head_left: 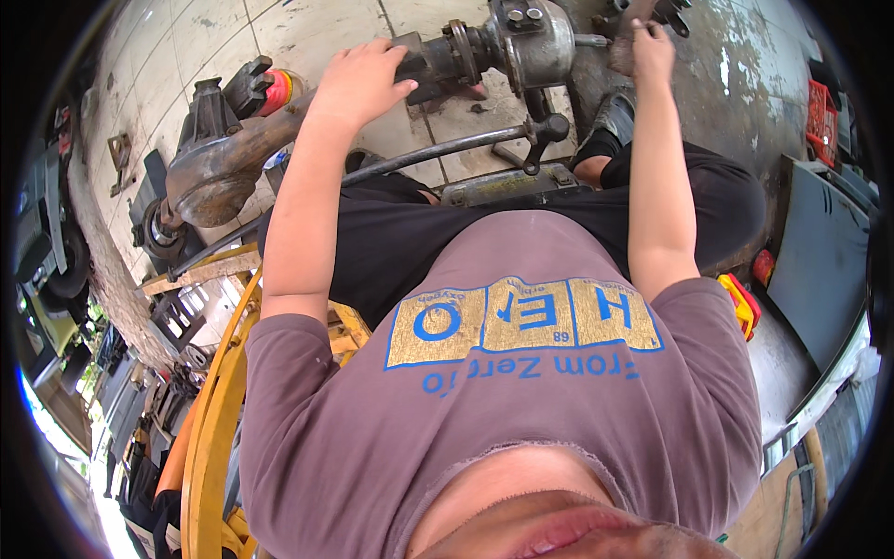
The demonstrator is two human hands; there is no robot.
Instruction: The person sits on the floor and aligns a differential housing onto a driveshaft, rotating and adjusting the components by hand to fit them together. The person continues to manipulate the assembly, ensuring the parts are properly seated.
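A heavy, greasy vehicle axle (pixel 244 147) runs from the left side up to the top middle, with a bulging housing at its left end and a round metal hub (pixel 545 51) at the other. My left hand (pixel 363 82) lies on the axle tube, fingers stretched over it and thumb apart. Closed around the edge of a flat brown piece (pixel 629 42) is my right hand (pixel 654 54), to the right of the hub; I cannot tell what kind of piece it is. A dark steering rod (pixel 447 151) with a ball joint (pixel 549 129) crosses nearer to me.
Yellow metal framework (pixel 214 410) stands at the left, beside a tree trunk (pixel 107 252) and piled metal parts. A red and yellow object (pixel 740 306) lies by my right arm. Farther right are a grey metal panel (pixel 819 242) and a red crate (pixel 820 121). Tiled floor (pixel 307 33) extends behind the axle.
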